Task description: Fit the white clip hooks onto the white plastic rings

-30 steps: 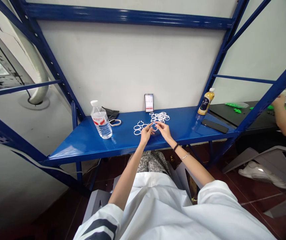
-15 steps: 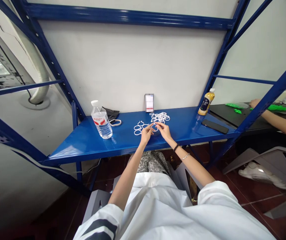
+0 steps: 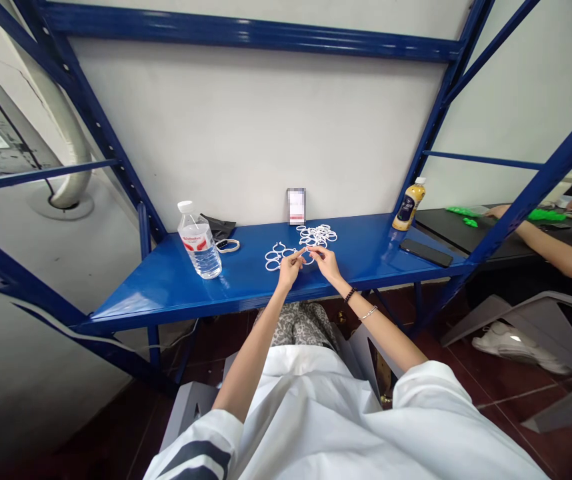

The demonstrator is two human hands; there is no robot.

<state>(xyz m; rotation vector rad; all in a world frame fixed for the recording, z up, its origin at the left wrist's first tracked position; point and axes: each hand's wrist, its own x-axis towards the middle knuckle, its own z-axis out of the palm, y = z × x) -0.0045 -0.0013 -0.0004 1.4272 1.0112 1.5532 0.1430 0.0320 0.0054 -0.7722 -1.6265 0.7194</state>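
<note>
Currently, the left hand (image 3: 291, 267) and right hand (image 3: 325, 262), both nearly closed, pinch a thin white ring (image 3: 310, 261) at the blue metal table (image 3: 246, 283). Leftward stands a clear plastic bottle (image 3: 196, 240) partly filled with clear liquid (image 3: 209, 264); rightward, a yellow-and-dark bottle (image 3: 408, 206).

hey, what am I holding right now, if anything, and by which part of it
A thin white ring, apparently pinched at its far edge by both the left grip and the right grip; exact contact is too small to tell.
</note>
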